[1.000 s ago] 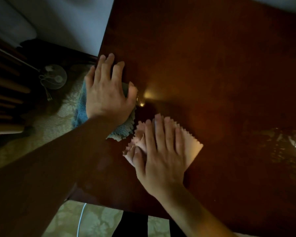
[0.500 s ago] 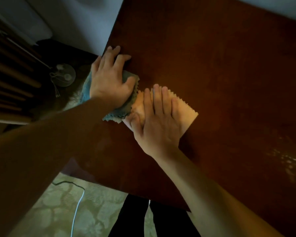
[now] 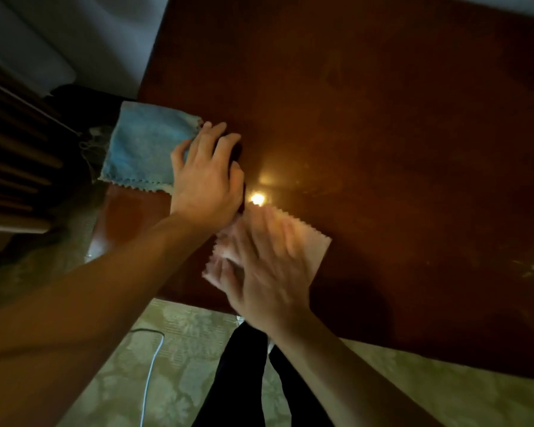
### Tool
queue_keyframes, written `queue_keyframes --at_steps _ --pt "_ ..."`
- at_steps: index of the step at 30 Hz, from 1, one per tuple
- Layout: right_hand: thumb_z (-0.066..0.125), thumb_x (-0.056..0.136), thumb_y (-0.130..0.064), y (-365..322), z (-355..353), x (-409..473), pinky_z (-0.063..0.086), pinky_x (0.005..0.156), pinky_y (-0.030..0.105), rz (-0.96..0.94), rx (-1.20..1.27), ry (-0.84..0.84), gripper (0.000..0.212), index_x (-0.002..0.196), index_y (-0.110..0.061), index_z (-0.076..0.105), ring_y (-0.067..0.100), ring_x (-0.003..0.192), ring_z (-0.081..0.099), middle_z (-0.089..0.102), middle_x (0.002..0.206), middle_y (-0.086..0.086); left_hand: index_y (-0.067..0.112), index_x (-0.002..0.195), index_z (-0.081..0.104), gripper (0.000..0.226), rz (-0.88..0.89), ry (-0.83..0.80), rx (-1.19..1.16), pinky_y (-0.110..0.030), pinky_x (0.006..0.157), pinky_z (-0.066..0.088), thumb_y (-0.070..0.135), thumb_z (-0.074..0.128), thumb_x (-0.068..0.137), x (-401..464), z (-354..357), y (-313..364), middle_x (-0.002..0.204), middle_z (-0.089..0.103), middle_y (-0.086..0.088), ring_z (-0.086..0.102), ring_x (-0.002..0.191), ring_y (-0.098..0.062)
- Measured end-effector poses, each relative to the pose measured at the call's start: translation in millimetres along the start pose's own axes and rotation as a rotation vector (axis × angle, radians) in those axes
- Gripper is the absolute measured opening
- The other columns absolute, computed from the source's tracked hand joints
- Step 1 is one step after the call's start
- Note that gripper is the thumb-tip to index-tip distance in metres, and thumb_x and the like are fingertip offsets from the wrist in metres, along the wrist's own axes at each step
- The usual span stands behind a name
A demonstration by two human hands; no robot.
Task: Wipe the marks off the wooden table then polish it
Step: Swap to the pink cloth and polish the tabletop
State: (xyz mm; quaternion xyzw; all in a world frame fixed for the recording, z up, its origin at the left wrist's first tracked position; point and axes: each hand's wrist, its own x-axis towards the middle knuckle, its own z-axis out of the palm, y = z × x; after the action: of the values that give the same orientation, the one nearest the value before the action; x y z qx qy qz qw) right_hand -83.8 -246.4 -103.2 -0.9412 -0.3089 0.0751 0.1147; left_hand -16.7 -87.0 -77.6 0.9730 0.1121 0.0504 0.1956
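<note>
Left hand [image 3: 205,180] rests flat-fingered beside the blue cloth [image 3: 145,149] overhanging the table [image 3: 383,134]'s left edge. Right hand [image 3: 259,272], blurred, apparently presses the pink cloth [image 3: 309,248] flat near the front edge. Advice: even pressure, overlapping strokes.

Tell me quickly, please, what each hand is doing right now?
Left hand: open, fingers resting on the blue zigzag-edged cloth.
Right hand: open, pressing flat on the pink zigzag-edged cloth.

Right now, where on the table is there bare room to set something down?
The wooden table is bare across its far and right side, beyond the light glare. It is crowded at the near left corner: the blue cloth overhangs the edge under the left hand, and the right hand presses the pink cloth.
</note>
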Motion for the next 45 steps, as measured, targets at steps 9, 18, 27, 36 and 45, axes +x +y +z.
queue_keyframes --at_steps 9,18,27,36,45 --pt "0.017 0.105 -0.051 35 -9 -29 0.014 0.126 0.053 0.388 -0.028 0.111 0.068 0.160 -0.012 0.029 0.032 0.156 0.015 0.022 0.167 0.014 0.011 0.142 0.050 0.048 0.027 -0.086 0.028 -0.045 0.117 0.016 0.027 0.038 0.098 -39 8 23 0.155 0.039 -0.011 0.024 0.150 -0.025" --pt "0.022 0.105 -0.058 58 -11 -3 0.000 0.127 0.045 -0.030 -0.010 -0.023 0.072 0.160 -0.013 0.023 0.024 0.157 0.007 0.020 0.169 0.010 0.009 0.143 0.046 0.050 -0.026 -0.106 0.092 -0.049 0.118 0.019 0.031 0.034 0.100 -42 18 24 0.156 0.037 -0.013 0.024 0.150 -0.026" --pt "0.028 0.104 -0.048 51 -14 36 0.002 0.128 0.050 0.010 -0.028 0.014 0.068 0.159 -0.008 0.028 0.029 0.158 0.006 0.019 0.168 0.014 0.011 0.120 0.060 0.031 -0.133 0.061 -0.006 -0.047 0.105 0.028 0.025 0.045 0.097 -11 24 33 0.123 0.055 -0.013 0.049 0.116 -0.028" --pt "0.026 0.104 -0.054 150 -57 165 0.004 0.128 0.042 0.083 -0.117 0.032 0.070 0.162 -0.016 0.019 0.022 0.158 0.008 0.016 0.170 0.006 0.016 0.136 0.051 0.038 -0.073 0.036 -0.025 -0.047 0.118 0.017 0.029 0.041 0.101 93 34 54 0.150 0.043 -0.006 0.032 0.144 -0.020" --pt "0.036 0.106 -0.049 126 -40 100 0.019 0.125 0.049 0.001 -0.071 0.092 0.063 0.157 -0.012 0.034 0.027 0.155 0.024 0.033 0.164 0.010 0.016 0.151 0.036 0.056 -0.033 -0.001 0.096 -0.052 0.122 0.010 0.040 0.020 0.103 105 66 55 0.162 0.028 -0.008 0.013 0.153 -0.029"
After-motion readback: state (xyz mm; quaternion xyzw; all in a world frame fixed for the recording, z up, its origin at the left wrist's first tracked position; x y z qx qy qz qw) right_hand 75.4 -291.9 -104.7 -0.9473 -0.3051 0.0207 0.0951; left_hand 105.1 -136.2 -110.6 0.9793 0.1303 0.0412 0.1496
